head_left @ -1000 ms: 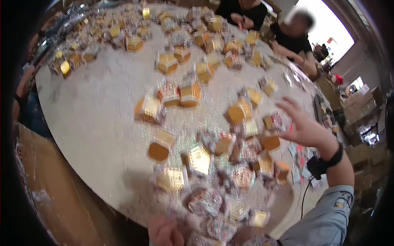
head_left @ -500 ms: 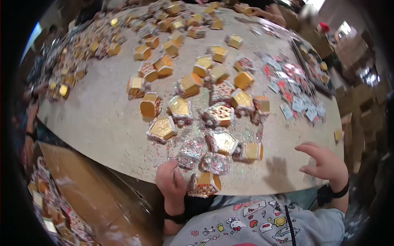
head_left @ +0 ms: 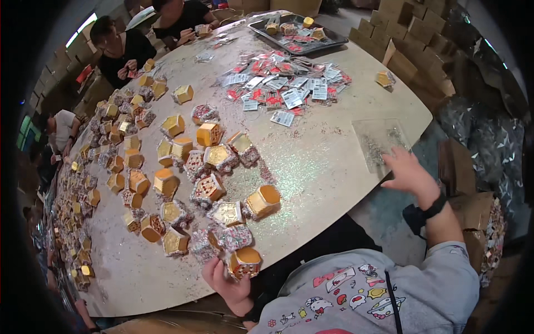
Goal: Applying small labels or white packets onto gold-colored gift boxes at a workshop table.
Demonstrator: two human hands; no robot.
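My left hand (head_left: 229, 285) is at the table's near edge, its fingers bent and the thumb apart. It lies against the lower left side of a small gold house ornament (head_left: 245, 261), and I see no firm grip on it. Just beyond its fingertips are glitter-covered house ornaments (head_left: 236, 237). My right hand (head_left: 410, 173) is open, fingers spread, over the near end of a shallow clear plastic tray (head_left: 371, 129) holding silvery specks. Several more house ornaments, such as one with a gold back (head_left: 263, 201), stand loosely grouped beyond my left hand.
Small packets with red and pale labels (head_left: 292, 99) are heaped farther back, before a black tray (head_left: 328, 43). One ornament (head_left: 385, 79) stands alone at right. Glitter covers the tabletop (head_left: 311, 161). Other people (head_left: 127, 53) sit along the far side. Cardboard boxes (head_left: 431, 33) are stacked beyond.
My view has swung to the right, bringing the clear tray fully into sight. My right hand has moved to the tray. My left hand stays by the nearest ornament, its thumb now more apart.
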